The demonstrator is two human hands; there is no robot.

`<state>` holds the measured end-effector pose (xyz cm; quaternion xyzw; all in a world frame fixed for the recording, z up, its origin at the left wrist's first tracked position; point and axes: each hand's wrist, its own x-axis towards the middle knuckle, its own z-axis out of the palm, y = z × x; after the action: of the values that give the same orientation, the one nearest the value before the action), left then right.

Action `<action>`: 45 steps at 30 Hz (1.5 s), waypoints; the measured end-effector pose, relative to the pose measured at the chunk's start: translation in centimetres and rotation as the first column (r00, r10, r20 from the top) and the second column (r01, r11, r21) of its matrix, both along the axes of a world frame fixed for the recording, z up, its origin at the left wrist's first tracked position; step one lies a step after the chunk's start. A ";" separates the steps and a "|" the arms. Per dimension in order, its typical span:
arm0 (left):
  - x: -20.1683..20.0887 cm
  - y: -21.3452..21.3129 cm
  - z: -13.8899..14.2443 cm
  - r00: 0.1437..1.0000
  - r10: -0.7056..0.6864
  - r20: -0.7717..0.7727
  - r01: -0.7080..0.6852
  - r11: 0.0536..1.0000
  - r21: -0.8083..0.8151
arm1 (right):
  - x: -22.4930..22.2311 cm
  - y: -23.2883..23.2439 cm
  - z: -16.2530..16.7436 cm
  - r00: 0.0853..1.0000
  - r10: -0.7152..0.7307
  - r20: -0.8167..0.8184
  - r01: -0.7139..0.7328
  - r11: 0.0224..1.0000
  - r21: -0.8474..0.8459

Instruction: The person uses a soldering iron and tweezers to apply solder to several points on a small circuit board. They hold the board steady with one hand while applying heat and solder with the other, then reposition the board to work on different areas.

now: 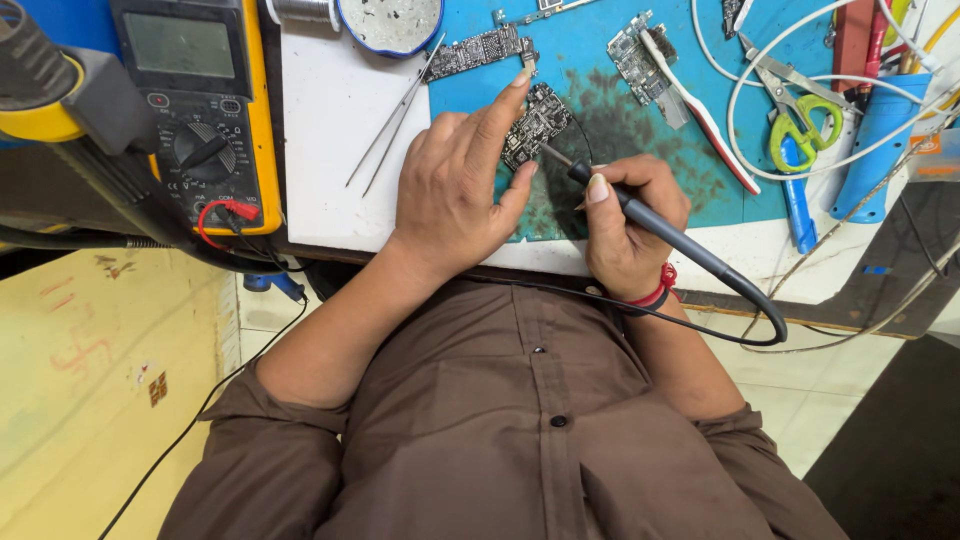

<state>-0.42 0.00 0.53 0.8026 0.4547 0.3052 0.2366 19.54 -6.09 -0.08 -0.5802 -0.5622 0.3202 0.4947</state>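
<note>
Circuit board [534, 124] pinned under left hand [455, 185] fingertips, right hand [630, 225] grip closed around soldering iron [640, 215] on it

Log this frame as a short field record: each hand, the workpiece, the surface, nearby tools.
left hand: left hand pins the circuit board with spread fingers
right hand: right hand grips a soldering iron, tip on the board
surface: blue mat
nearby: tweezers, multimeter, green-handled scissors, other boards
</note>
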 end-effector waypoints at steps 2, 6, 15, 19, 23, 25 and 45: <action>0.1 0.1 0.0 1.000 0.001 -0.010 -0.001 1.000 -0.002 | 0.0 0.1 0.0 1.000 0.000 0.024 -0.001 1.000 0.017; 0.1 0.1 0.1 1.000 -0.005 -0.011 0.005 1.000 -0.014 | 0.1 0.2 0.1 0.999 -0.003 0.050 0.002 1.000 0.023; 0.1 0.1 0.2 1.000 -0.001 -0.020 0.001 1.000 0.010 | 0.0 0.1 0.1 0.999 -0.003 0.047 0.002 1.000 0.015; 0.0 0.0 0.1 1.000 -0.005 -0.023 0.006 1.000 0.007 | 0.0 0.1 0.1 0.999 -0.004 0.047 0.003 1.000 0.021; 0.0 0.0 0.0 1.000 -0.007 -0.021 0.007 1.000 0.004 | 0.0 0.1 0.0 0.999 0.010 0.037 -0.011 1.000 0.029; 0.1 0.0 0.0 1.000 -0.006 -0.019 0.006 1.000 0.000 | 0.0 0.0 0.0 0.999 0.002 0.042 -0.003 1.000 0.028; 0.1 0.2 0.1 1.000 -0.020 -0.011 0.020 1.000 -0.011 | 0.1 0.1 -0.2 0.996 -0.001 0.093 -0.004 0.999 0.052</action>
<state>-0.35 0.18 0.68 0.8074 0.4499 0.2956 0.2415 19.66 -6.00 -0.25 -0.5810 -0.5932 0.2783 0.4828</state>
